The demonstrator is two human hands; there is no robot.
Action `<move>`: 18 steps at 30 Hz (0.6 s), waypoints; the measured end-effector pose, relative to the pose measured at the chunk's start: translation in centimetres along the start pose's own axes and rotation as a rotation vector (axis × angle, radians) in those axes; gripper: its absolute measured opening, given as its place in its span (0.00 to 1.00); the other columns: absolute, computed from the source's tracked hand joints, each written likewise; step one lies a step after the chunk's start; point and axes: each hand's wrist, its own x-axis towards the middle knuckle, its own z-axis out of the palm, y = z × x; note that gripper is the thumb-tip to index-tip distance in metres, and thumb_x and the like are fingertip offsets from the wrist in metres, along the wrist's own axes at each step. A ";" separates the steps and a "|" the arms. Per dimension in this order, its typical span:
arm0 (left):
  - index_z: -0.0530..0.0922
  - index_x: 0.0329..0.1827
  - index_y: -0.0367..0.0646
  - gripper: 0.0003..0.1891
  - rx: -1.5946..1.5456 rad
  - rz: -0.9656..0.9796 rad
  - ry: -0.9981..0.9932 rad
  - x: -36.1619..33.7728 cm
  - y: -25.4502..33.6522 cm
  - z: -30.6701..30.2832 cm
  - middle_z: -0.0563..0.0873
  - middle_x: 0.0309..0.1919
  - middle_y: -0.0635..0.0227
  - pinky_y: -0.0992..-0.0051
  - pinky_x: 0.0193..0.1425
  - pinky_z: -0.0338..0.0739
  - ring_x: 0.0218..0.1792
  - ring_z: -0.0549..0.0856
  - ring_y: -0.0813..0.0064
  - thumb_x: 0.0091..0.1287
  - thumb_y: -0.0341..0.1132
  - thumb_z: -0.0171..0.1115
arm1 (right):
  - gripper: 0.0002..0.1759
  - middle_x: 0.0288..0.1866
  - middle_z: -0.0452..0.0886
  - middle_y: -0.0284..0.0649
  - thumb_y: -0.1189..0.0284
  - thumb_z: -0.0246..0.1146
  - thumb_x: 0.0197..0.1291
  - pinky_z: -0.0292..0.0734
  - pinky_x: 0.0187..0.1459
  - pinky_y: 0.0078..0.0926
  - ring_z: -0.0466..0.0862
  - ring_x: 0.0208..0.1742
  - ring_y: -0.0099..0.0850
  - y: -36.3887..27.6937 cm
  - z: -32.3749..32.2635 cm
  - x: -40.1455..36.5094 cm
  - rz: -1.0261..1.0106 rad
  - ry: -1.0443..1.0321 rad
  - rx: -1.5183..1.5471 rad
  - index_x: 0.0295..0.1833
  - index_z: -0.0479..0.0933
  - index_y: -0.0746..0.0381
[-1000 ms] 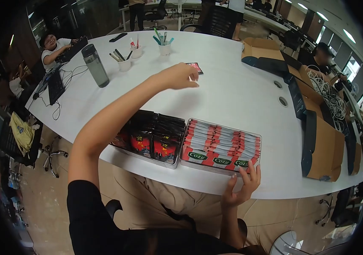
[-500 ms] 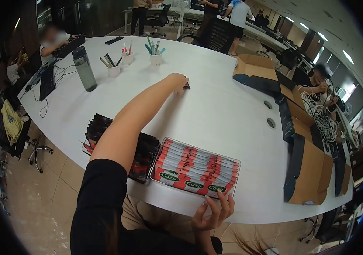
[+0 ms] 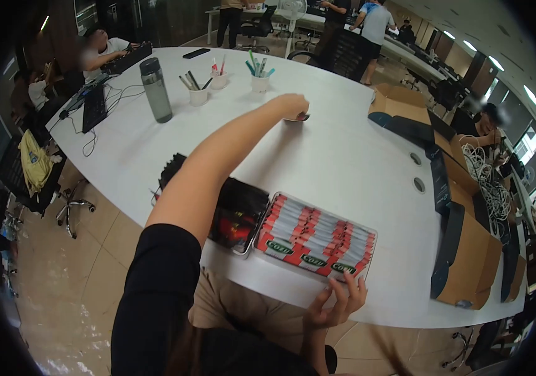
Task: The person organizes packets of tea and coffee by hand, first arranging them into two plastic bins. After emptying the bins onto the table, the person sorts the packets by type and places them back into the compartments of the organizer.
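My left hand (image 3: 293, 106), at the end of an arm stretched far across the table, is closed on a small dark flat packet (image 3: 304, 118), mostly covered by the fingers. Close to me sits a clear tray (image 3: 374, 238) filled with rows of red-and-white sachets (image 3: 315, 229) marked "Cozy". To its left, a second tray (image 3: 243, 252) holds black-and-red packets (image 3: 238, 213), partly hidden by my left forearm. My right hand (image 3: 337, 301) is open, fingers apart, its fingertips at the near right corner of the sachet tray.
A grey water bottle (image 3: 156, 91) stands at the left near a keyboard (image 3: 94, 108). White cups of pens (image 3: 198, 96) and a phone (image 3: 196, 54) are at the back. Open cardboard boxes (image 3: 468, 260) line the right edge, beside tangled white cables (image 3: 484, 169). People sit at both sides.
The view has shifted, so the table's things appear farther right. My left hand stays far out over the table with the dark packet; my right hand remains by the tray corner.
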 end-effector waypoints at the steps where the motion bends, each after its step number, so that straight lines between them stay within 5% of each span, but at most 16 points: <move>1: 0.85 0.36 0.41 0.08 -0.045 0.010 0.021 -0.6 -0.3 -1.5 0.86 0.33 0.55 0.60 0.42 0.80 0.37 0.85 0.52 0.52 0.30 0.64 | 0.11 0.55 0.80 0.47 0.78 0.57 0.57 0.62 0.65 0.53 0.69 0.65 0.53 0.1 0.1 0.0 0.005 0.004 0.013 0.45 0.79 0.62; 5: 0.80 0.39 0.35 0.09 -0.341 0.095 0.234 -7.0 2.2 -9.9 0.83 0.30 0.50 0.64 0.39 0.75 0.32 0.81 0.51 0.57 0.28 0.67 | 0.12 0.55 0.81 0.47 0.80 0.57 0.57 0.61 0.66 0.51 0.69 0.66 0.52 0.2 0.3 0.2 0.000 0.026 0.027 0.46 0.79 0.63; 9: 0.76 0.52 0.31 0.14 -0.609 0.101 0.293 -15.7 6.2 -15.6 0.86 0.40 0.63 0.72 0.49 0.78 0.40 0.83 0.74 0.68 0.31 0.64 | 0.10 0.55 0.81 0.46 0.79 0.58 0.57 0.61 0.67 0.48 0.71 0.64 0.51 0.1 0.5 0.3 0.016 0.057 0.060 0.44 0.81 0.64; 12: 0.75 0.55 0.31 0.16 -0.811 0.054 0.181 -23.1 9.4 -18.5 0.83 0.45 0.66 0.74 0.51 0.78 0.46 0.81 0.81 0.69 0.33 0.63 | 0.11 0.54 0.81 0.46 0.81 0.58 0.56 0.61 0.67 0.47 0.71 0.64 0.51 0.0 0.7 0.4 0.006 0.070 0.074 0.44 0.81 0.64; 16: 0.78 0.52 0.35 0.15 -0.800 0.036 -0.004 -29.2 13.3 -20.4 0.86 0.41 0.63 0.73 0.48 0.79 0.42 0.84 0.73 0.66 0.33 0.65 | 0.12 0.55 0.80 0.46 0.82 0.58 0.57 0.60 0.67 0.46 0.70 0.65 0.49 -0.5 0.6 0.5 0.027 0.058 0.077 0.46 0.81 0.65; 18: 0.79 0.50 0.36 0.14 -0.658 0.120 0.005 -30.0 14.2 -18.4 0.86 0.43 0.58 0.68 0.46 0.79 0.42 0.85 0.58 0.62 0.29 0.65 | 0.11 0.56 0.80 0.45 0.81 0.58 0.58 0.61 0.67 0.45 0.70 0.65 0.48 -0.5 0.5 0.5 0.024 0.055 0.063 0.46 0.81 0.64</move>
